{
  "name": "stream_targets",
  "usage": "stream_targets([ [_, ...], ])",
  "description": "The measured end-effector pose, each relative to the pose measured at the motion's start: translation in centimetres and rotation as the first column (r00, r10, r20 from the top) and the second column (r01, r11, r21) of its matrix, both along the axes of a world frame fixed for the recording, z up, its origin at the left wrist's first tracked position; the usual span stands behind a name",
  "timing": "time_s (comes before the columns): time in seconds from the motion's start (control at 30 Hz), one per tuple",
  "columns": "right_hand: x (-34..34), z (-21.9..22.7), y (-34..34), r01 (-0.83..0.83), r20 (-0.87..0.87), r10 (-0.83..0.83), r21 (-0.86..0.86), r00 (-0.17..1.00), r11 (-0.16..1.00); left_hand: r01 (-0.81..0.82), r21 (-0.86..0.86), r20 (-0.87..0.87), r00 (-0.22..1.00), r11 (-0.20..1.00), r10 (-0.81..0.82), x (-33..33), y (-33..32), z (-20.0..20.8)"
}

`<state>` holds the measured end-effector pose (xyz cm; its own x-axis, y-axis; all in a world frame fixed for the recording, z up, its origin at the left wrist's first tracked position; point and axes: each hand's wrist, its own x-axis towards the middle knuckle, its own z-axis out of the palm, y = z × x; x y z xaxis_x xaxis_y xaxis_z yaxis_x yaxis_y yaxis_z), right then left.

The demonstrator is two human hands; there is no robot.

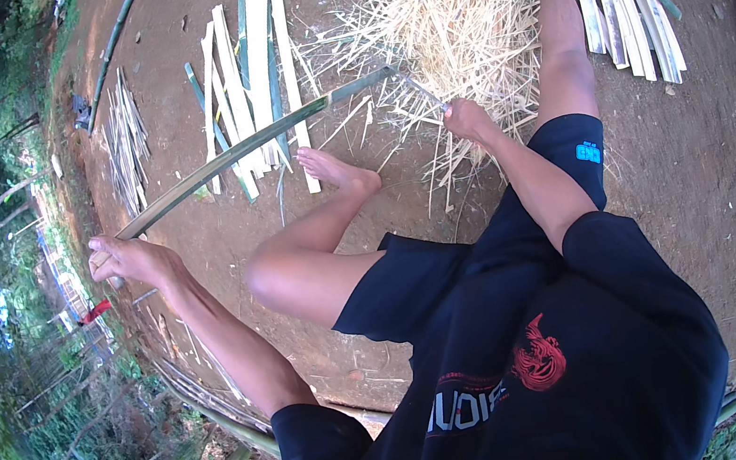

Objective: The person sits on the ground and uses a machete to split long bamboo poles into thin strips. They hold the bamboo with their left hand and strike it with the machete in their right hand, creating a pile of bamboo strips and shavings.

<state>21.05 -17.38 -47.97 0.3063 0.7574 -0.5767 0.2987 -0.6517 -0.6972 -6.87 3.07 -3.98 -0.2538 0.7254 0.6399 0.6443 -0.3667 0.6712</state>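
Observation:
A long split bamboo strip (242, 151), green along its length, slants across in front of me from lower left to upper right. My left hand (133, 260) is closed around its near left end. My right hand (470, 122) grips a knife by its handle. The thin grey blade (422, 94) reaches up and left to the strip's far end; whether it cuts into the bamboo or just touches it, I cannot tell. Below that far end lies a pile of pale bamboo shavings (451, 18), partly between my outstretched right leg and bent left leg.
Split bamboo strips (260, 65) lie on the dirt ground ahead, beyond my left foot. Another row of strips (630, 10) lies right of my right leg. Thin sticks (125, 143) and a green bamboo pole (112, 44) are at far left. Leafy plants border the left side.

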Motion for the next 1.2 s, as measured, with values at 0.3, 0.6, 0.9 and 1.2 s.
stream_targets([
  [0.3, 1.4, 0.0, 0.1, 0.148, -0.421, -0.133, 0.003, 0.897, 0.989, 0.472, -0.239, 0.266, 0.872, 0.848, -0.410, -2.3, -0.2, 2.9],
  [0.6, -3.3, 21.1, 0.3, 0.006, -0.259, 0.107, 0.400, 0.960, 0.916, 0.541, -0.287, 0.021, 0.829, 0.791, -0.559, 1.3, -3.5, 5.7],
  [0.9, -4.8, 39.7, -1.8, -0.158, -0.068, 0.296, 0.720, 0.953, 0.676, 0.652, -0.238, 0.023, 0.745, 0.720, -0.667, 4.2, -7.4, 6.0],
  [1.2, -4.1, 38.4, -4.6, -0.166, -0.025, 0.244, 0.665, 0.970, 0.728, 0.656, -0.219, 0.019, 0.743, 0.722, -0.669, 4.8, -9.2, 5.6],
])
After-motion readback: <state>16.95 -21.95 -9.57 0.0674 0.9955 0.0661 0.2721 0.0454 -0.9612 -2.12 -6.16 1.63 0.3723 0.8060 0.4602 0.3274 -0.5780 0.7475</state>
